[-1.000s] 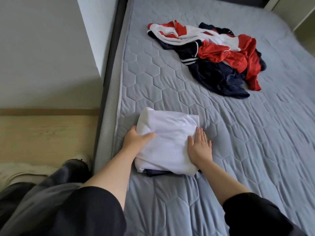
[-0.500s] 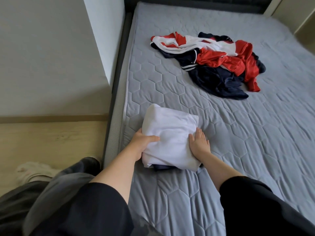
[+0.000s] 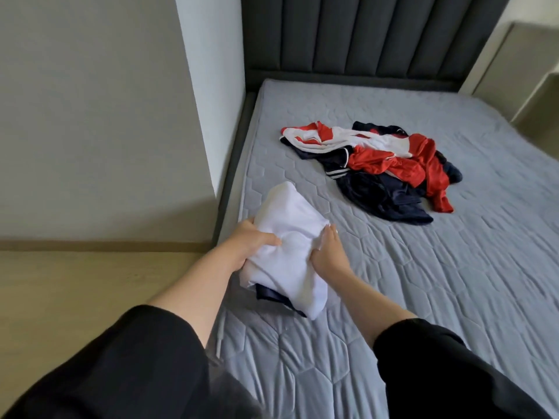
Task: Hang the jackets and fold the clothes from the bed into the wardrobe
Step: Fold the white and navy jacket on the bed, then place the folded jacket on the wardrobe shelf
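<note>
My left hand (image 3: 254, 241) grips the white bundle (image 3: 290, 246) on its left side, thumb pressed into the top of the cloth. My right hand (image 3: 328, 255) holds the bundle's right side, fingers going under the edge; I cannot tell how far they curl. The bundle is a folded white garment with a dark blue piece (image 3: 273, 297) showing out from under its near end. It sits at the left edge of the bed (image 3: 453, 282), and its near end seems already a little raised.

I judge the step in hand is the pick-up of this folded piece, to carry it to the wardrobe, which is not in view. The next move needs both hands to keep equal pressure, because the cloth is soft and thin and the fold can open or the blue piece can slide out.

Further up the bed lies the pile (image 3: 384, 167), well apart from the bundle: shiny red, white and dark blue fabric, crumpled, not yet folded. The mattress cover is grey, quilted in hexagons. Behind it stands a dark padded headboard (image 3: 363, 37) with vertical channels.
</note>
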`<state>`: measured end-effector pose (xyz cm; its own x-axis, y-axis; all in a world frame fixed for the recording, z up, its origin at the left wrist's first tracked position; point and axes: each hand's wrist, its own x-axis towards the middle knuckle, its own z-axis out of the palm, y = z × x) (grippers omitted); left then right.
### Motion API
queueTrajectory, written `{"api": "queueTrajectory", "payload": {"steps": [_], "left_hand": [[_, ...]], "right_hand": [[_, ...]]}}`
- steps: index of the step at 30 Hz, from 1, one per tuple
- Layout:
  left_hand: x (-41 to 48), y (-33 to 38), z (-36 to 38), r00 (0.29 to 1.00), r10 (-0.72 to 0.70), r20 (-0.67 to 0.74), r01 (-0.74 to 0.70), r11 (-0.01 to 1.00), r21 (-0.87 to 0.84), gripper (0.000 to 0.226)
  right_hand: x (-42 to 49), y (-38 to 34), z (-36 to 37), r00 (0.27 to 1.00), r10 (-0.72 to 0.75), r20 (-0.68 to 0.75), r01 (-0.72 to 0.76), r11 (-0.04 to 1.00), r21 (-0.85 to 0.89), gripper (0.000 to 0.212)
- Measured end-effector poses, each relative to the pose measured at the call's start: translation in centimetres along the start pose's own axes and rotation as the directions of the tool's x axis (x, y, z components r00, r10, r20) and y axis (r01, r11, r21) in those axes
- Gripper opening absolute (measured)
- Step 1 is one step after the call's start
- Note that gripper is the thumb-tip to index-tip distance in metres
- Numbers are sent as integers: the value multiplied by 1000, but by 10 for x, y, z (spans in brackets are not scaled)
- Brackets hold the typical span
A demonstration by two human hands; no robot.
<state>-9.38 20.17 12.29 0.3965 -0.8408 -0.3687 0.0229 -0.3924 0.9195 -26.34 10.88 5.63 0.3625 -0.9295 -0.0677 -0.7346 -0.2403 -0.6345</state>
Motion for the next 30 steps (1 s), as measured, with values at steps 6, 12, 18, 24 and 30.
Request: {"api": "queueTrajectory", "payload": {"steps": [6,12,18,24,30], "left_hand": [[-12,45,-99,985,106,-136,-95,992,89,54],[-40,47,-250,932,153,-328,-112,984,141,55],[-63,11,-421,862,144,-486,-39,975,219,47],[-98,-12,-577,849,154,-506,54,927,372,54],[-186,39,-687,863,40,-503,152,930,334,52]], "right_hand": [[18,-112,15,977,-212,18,212,977,16,49],[20,-260,83,893,-431,131,429,902,44,52],[20,-399,194,764,-562,317,562,821,100,56],[35,-550,291,580,-600,550,569,782,254,109],[4,-691,298,193,-628,754,615,676,406,106]]}}
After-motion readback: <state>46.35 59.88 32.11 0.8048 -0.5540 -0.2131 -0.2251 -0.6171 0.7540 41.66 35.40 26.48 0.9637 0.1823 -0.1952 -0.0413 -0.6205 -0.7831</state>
